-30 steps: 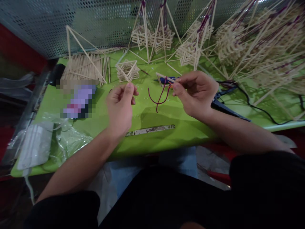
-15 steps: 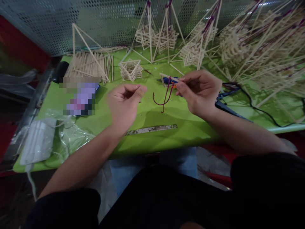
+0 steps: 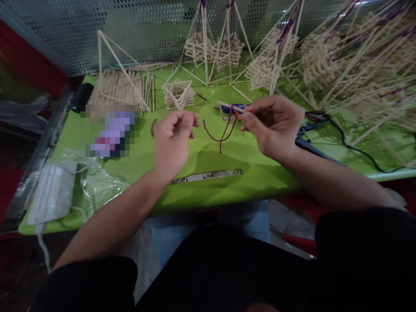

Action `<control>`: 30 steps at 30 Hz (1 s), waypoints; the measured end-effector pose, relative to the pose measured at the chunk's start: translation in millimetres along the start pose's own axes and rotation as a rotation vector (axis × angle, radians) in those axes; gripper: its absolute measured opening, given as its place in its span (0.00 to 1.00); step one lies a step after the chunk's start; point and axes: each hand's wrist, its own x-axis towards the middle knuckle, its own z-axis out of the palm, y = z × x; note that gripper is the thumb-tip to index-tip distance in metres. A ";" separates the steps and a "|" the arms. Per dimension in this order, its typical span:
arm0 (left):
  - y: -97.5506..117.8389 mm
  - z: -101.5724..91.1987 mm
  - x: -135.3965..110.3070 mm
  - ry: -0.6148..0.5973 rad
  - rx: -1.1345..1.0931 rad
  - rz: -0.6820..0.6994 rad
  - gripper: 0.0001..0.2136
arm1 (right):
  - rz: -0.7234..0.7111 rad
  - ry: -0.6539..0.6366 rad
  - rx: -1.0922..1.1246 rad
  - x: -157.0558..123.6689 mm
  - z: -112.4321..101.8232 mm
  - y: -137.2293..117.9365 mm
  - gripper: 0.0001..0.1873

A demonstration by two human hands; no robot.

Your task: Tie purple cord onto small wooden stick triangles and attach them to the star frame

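Note:
My right hand [image 3: 274, 123] pinches a thin wooden stick [image 3: 238, 108] between thumb and fingers. A purple cord [image 3: 214, 139] is looped on the stick, its ends dangling over the green table. To the left, my left hand [image 3: 173, 138] is loosely curled, and what its fingers hold, if anything, is hidden. A short curved piece of purple cord [image 3: 152, 128] shows beside its outer edge; I cannot tell whether the hand touches it. Behind the stick lies a blue tool [image 3: 227, 108], partly covered by my right hand. A small stacked-stick frame [image 3: 178, 95] sits beyond my left hand.
Loose sticks [image 3: 123, 89] lie at the back left near a phone [image 3: 113, 132]. A white device in plastic [image 3: 53, 190] is at the left edge. Several stick structures [image 3: 344, 65] crowd the back right. A flat metal strip [image 3: 208, 176] lies in front; a black cable [image 3: 347, 143] runs right.
My left hand has shifted slightly right and its thumb pinch has loosened. A short purple cord now shows at its left side. The dangling cord has swung a little left; my right hand is nearly still.

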 end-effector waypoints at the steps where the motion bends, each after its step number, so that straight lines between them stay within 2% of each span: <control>1: -2.8 -0.1 0.5 0.003 0.016 0.009 0.05 | 0.006 -0.003 0.003 0.2 -0.7 -0.1 0.15; 4: -8.2 -0.3 0.7 0.003 0.044 0.015 0.10 | 0.043 -0.015 0.000 -0.3 -2.4 -0.2 0.15; 10: -0.7 -0.1 -2.6 -0.047 -0.039 0.025 0.02 | 0.123 -0.030 0.084 -1.9 -0.6 -1.8 0.17; 12: 1.1 1.4 -3.5 -0.120 -0.100 0.004 0.08 | 0.163 -0.050 0.139 -1.9 0.7 -3.2 0.18; 15: 0.0 7.3 -5.2 -0.286 -0.251 -0.136 0.20 | 0.224 -0.085 0.210 -2.6 2.0 -5.7 0.19; 17: -1.4 13.2 -6.8 -0.383 -0.347 -0.254 0.23 | 0.250 -0.117 0.230 -4.2 2.8 -7.5 0.20; 19: -1.2 18.9 -8.5 -0.464 -0.414 -0.336 0.22 | 0.261 -0.159 0.237 -6.7 4.0 -8.7 0.20; 21: 1.6 22.5 -10.1 -0.534 -0.423 -0.386 0.14 | 0.239 -0.172 0.248 -9.1 5.1 -8.3 0.19; 24: 9.6 22.9 -11.4 -0.594 -0.335 -0.467 0.01 | 0.180 -0.113 0.263 -9.2 4.2 -4.3 0.18; 27: 17.3 19.8 -12.2 -0.647 -0.273 -0.545 0.09 | 0.175 -0.037 0.188 -1.8 -2.0 2.0 0.18; 30: 21.8 17.1 -13.5 -0.718 -0.243 -0.601 0.09 | 0.133 0.055 0.156 11.6 -10.7 8.3 0.21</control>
